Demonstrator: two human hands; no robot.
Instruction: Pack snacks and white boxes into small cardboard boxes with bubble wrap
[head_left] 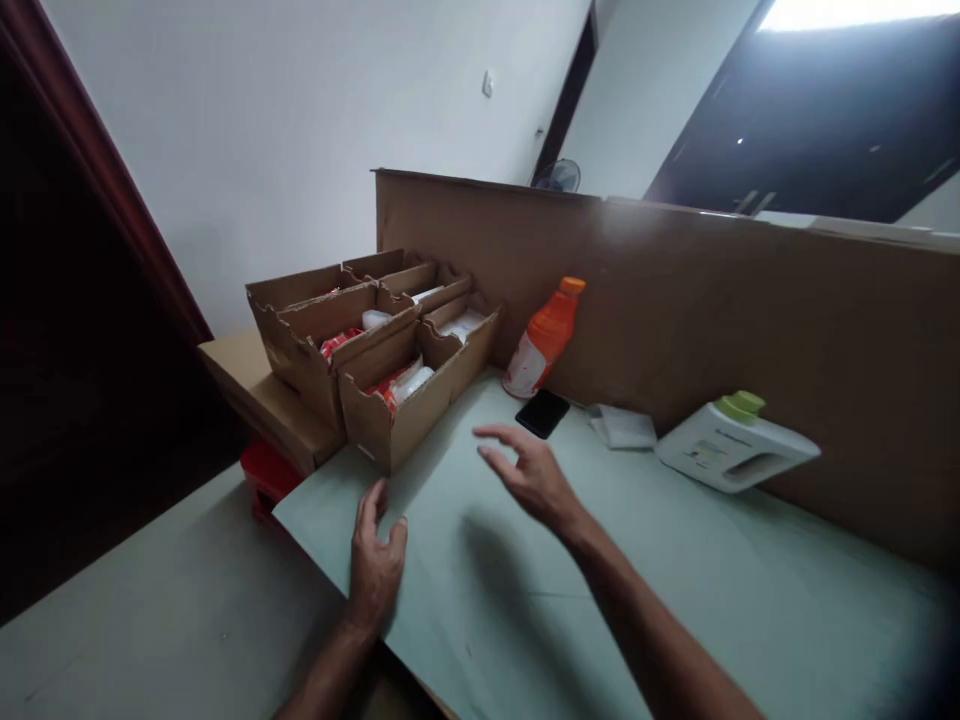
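Note:
My left hand [377,560] hovers over the table's left edge, thumb and fingers apart, holding nothing. Just beyond its fingertips is the front cardboard box [409,425], which has red and white packets [401,385] in it. My right hand [529,475] is raised above the table with its fingers apart and nothing in them. Past it lies a black phone [542,413], with an orange bottle [545,340] standing behind. Neither hand appears to touch anything.
Several more open cardboard boxes [300,340] stand at the left. A tall cardboard panel [675,300] runs along the table's back. Before it lie a folded white packet [624,427] and a white jug with a green cap [731,440]. A red stool [266,475] is beneath the boxes.

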